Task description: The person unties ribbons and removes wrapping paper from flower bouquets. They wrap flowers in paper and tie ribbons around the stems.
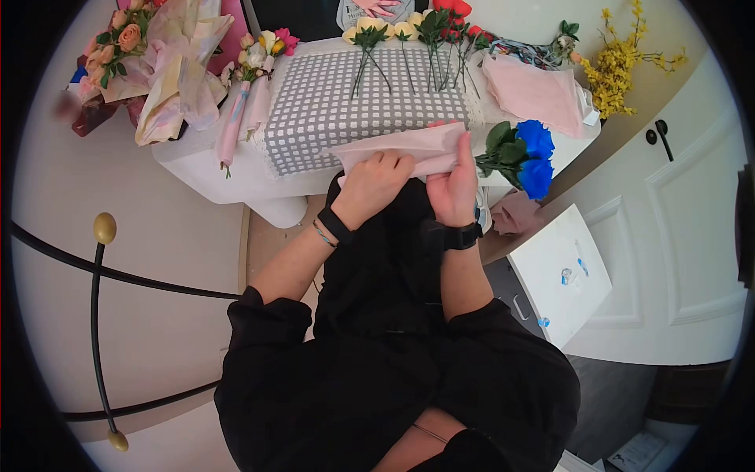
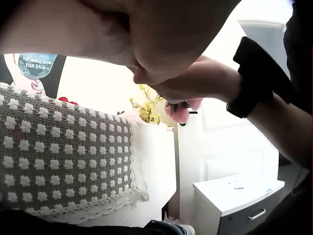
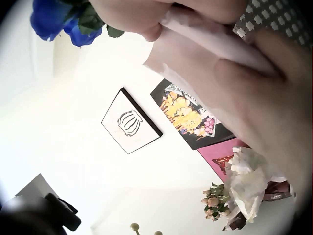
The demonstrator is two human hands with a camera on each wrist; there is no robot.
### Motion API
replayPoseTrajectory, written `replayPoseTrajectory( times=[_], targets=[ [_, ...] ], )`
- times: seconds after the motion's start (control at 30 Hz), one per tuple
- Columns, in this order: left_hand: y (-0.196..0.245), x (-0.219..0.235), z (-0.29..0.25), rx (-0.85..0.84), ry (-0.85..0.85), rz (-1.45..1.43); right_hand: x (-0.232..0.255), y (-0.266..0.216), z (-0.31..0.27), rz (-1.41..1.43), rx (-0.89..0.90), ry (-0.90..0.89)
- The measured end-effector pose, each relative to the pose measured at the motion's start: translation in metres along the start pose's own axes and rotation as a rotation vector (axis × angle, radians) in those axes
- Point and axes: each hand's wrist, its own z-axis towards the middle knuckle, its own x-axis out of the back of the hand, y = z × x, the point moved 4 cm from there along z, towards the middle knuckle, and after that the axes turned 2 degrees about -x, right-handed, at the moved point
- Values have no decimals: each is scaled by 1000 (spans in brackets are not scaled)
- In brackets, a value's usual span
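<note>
In the head view a sheet of pale pink wrapping paper [image 1: 432, 143] is partly rolled above the front edge of the table. My left hand [image 1: 373, 185] grips the paper's near side with curled fingers. At the paper's right end, my right hand [image 1: 453, 191] holds the roll, fingers reaching up along it. Blue roses [image 1: 536, 161] with green leaves [image 1: 501, 149] stick out to the right of that hand, their stems hidden by hand and paper. The right wrist view shows the rolled paper [image 3: 220, 44] and the blue roses [image 3: 46, 22] close up. Pinkish blooms [image 2: 178, 112] appear in the left wrist view.
A grey-and-white checked cloth [image 1: 314, 102] covers the white table [image 1: 212, 169]. Cream flowers [image 1: 368, 31] and red flowers [image 1: 452, 9] lie at its back. Pink sheets [image 1: 539, 90] lie back right, a wrapped bouquet [image 1: 181, 71] left. A white-topped cabinet [image 1: 562, 275] stands at right.
</note>
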Motion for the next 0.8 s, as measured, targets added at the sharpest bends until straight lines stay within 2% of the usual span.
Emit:
replayPoseTrajectory(
  times=[0.1, 0.17, 0.27, 0.3, 0.37, 0.47, 0.5, 0.57, 0.6, 0.67, 0.73, 0.8],
  targets=[
    [-7, 4, 0, -2, -40, 24, 7, -8, 3, -6, 40, 52],
    [-10, 11, 2, -136, 45, 144, 14, -13, 6, -8, 57, 89],
    [-14, 15, 0, -40, 47, 282, 18, -21, 8, 19, 147, 111],
    [-12, 18, -1, -37, 45, 284, 19, -23, 8, 32, 177, 134],
    [2, 29, 1, -159, 177, 219, 20, -21, 7, 47, 208, 160],
    [17, 23, 10, -220, 198, 146, 21, -5, 7, 81, 135, 146],
    [16, 20, 11, -220, 202, 149, 21, -1, 8, 101, 111, 115],
    [12, 19, 14, -237, 313, 40, 11, -2, 6, 120, 88, 81],
    [10, 17, 16, -237, 315, 41, 6, -5, 4, 96, 68, 35],
    [4, 18, 21, -102, 309, -93, 1, -7, -1, 68, 48, -7],
    [4, 25, 23, -62, 280, -152, -2, -6, -4, 61, 46, -161],
    [6, 27, 20, -20, 246, -208, 0, -5, -1, 72, 52, -183]
  ],
)
